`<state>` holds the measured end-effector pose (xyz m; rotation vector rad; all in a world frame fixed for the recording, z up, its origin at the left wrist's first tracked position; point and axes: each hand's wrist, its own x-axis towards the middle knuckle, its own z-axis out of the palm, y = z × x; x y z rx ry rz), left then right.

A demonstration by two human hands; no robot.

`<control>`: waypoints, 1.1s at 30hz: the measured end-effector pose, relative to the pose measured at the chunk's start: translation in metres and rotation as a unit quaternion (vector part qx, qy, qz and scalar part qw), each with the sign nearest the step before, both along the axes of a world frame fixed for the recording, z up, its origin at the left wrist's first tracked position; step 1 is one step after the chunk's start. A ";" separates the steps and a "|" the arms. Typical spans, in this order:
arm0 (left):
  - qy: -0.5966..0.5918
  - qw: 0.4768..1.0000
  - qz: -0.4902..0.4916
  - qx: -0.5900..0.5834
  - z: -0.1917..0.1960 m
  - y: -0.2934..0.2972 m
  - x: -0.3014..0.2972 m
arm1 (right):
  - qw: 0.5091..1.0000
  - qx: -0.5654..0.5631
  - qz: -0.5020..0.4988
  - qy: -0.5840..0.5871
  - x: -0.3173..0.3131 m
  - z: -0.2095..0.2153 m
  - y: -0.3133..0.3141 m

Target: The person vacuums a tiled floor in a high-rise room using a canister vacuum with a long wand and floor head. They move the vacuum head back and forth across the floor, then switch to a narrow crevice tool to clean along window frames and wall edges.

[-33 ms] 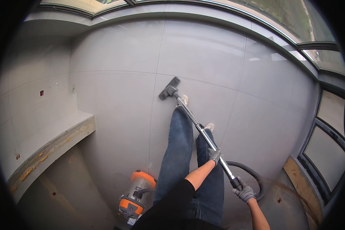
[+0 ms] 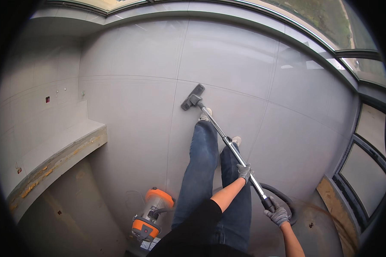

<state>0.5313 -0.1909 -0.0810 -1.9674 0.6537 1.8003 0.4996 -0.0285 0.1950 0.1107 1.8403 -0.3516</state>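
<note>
A chrome vacuum wand [image 2: 234,150] slants across my legs from upper left to lower right. My left hand [image 2: 244,172], in a grey glove, is wrapped round its metal tube about two thirds of the way up. Closed on the black handle at the wand's near end is my right hand [image 2: 278,213], gloved likewise. A dark floor nozzle [image 2: 194,97] lies on the grey tiles just beyond my left shoe. From the handle a black hose [image 2: 283,195] curves away behind my legs. The orange and silver vacuum cleaner [image 2: 152,212] stands beside my left leg.
A raised ledge [image 2: 68,150] with a rough front edge juts out on the left. Windows [image 2: 369,128] and a low sill run along the far side and the right. Large grey tiles [image 2: 133,107] cover the floor. My shoes stand near the nozzle.
The whole view has shifted slightly. Both hands and the wand sit a little further right in the picture; the nozzle has barely moved against the tile lines.
</note>
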 end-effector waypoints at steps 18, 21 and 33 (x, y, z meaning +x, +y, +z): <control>0.118 0.967 0.197 -0.109 -0.066 -0.416 -0.179 | 0.960 -0.011 0.275 0.051 -0.197 -0.099 -0.379; 0.121 0.952 0.212 -0.187 -0.088 -0.523 -0.213 | 0.948 -0.051 0.308 0.064 -0.247 -0.110 -0.492; 0.044 0.953 0.012 -0.299 -0.075 -0.829 -0.173 | 0.946 -0.217 0.228 0.073 -0.223 -0.205 -0.835</control>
